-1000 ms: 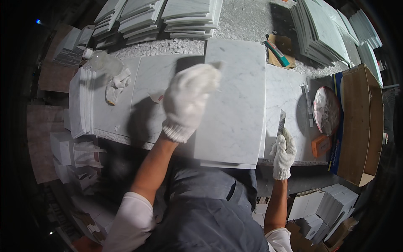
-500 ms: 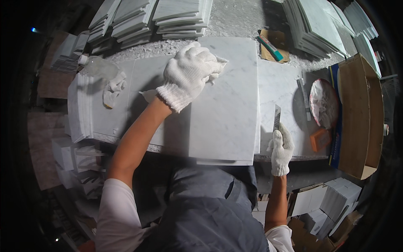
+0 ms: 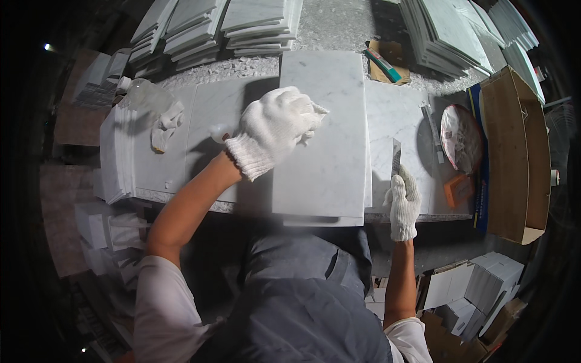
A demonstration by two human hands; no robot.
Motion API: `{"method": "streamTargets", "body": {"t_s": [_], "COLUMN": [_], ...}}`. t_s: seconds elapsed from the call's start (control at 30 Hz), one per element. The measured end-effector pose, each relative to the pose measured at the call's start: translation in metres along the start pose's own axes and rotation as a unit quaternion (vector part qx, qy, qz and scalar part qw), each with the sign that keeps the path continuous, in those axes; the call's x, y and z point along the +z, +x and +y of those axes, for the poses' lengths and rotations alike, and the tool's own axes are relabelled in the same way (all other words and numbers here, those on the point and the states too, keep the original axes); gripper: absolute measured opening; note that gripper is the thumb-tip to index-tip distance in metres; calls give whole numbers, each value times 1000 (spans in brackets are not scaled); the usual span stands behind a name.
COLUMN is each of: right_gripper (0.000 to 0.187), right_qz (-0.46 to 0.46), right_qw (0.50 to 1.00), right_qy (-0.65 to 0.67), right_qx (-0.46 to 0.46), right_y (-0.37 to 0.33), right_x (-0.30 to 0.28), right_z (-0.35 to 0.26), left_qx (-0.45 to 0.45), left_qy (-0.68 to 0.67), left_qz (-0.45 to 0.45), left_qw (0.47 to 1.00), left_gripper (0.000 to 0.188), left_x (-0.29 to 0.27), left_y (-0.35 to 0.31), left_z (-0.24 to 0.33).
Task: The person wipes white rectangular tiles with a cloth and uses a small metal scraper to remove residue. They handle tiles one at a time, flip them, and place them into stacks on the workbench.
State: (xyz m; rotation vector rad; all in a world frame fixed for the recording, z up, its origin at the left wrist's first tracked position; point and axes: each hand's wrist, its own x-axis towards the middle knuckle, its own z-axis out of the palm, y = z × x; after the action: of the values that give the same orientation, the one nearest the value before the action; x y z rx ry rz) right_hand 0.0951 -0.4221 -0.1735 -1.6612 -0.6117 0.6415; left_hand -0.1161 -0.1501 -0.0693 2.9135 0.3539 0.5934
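Note:
A pale grey-veined marble tile [image 3: 330,163] lies before me, its near end jutting past the table edge, with another tile just under it. My left hand [image 3: 275,124], in a white knit glove, is closed on a crumpled white cloth [image 3: 313,126] pressed to the tile's upper left part. Most of the cloth is hidden under the fingers. To the right of the tile, my gloved right hand [image 3: 404,202] grips a utility knife whose flat metal blade [image 3: 396,154] points away from me. The knife's handle is hidden in the glove.
Stacked tiles [image 3: 257,24] stand at the far left, more tiles [image 3: 445,36] at the far right. A clear bottle [image 3: 145,95] and a used glove [image 3: 166,126] lie left. Rightward are a round dish [image 3: 461,139], an orange block [image 3: 460,191] and a cardboard box [image 3: 505,157].
My left hand has slid the cloth toward me on the tile. The right hand still holds the knife in nearly the same place. The whole view has shifted slightly.

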Motion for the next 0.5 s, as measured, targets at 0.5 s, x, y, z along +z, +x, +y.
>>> {"method": "streamTargets", "body": {"t_s": [0.5], "right_gripper": [25], "right_qz": [16], "right_qw": [992], "right_qy": [116], "right_qx": [49], "right_y": [-6], "right_x": [-1], "right_z": [-18], "left_qx": [-471], "left_qy": [101], "left_qz": [-85], "left_qw": [872], "left_gripper": [23], "left_x": [-29], "left_y": [-30], "left_z": [32]}}
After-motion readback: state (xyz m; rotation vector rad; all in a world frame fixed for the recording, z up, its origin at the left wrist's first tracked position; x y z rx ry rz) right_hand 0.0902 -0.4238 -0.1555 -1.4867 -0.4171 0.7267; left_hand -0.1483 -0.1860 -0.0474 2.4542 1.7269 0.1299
